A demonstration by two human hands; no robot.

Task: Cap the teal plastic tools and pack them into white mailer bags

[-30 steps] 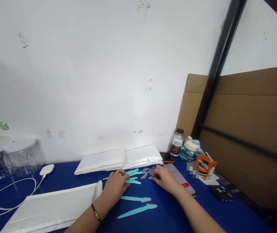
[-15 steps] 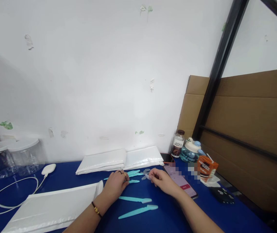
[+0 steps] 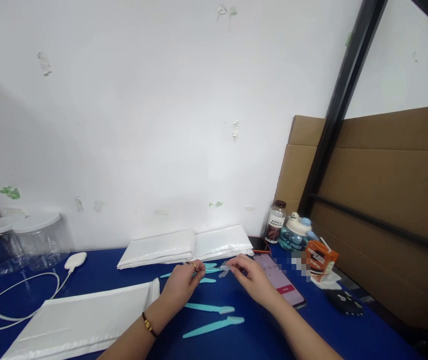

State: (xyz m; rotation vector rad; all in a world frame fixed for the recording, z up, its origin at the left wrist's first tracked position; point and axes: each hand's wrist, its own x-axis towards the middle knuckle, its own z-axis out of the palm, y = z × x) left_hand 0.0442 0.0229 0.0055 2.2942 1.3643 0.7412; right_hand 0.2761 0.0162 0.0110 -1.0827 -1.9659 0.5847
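Observation:
My left hand (image 3: 183, 282) is closed in a pinch round a turquoise razor (image 3: 214, 270), whose blade end points right. My right hand (image 3: 251, 280) pinches a small clear cap (image 3: 226, 268) between thumb and forefinger, close to that blade end. More clear caps (image 3: 223, 274) lie just beneath it. Other turquoise razors (image 3: 208, 281) lie around my left hand, partly hidden by it. Nearer the front, two turquoise razors, one (image 3: 214, 308) above the other (image 3: 214, 327), rest on the blue table (image 3: 266, 340).
White padded envelopes (image 3: 157, 247) lie along the wall, and a larger one (image 3: 86, 320) is at the left. A phone (image 3: 281, 282), bottle (image 3: 275, 222), blue cup (image 3: 295, 232) and orange carton (image 3: 319, 260) stand or lie right. Clear jars (image 3: 41, 242) and a white cable (image 3: 58, 282) are left.
My left hand has lifted slightly and moved right, its fingers now pinched on a razor. My right hand has raised a clear cap and shifted slightly left towards it.

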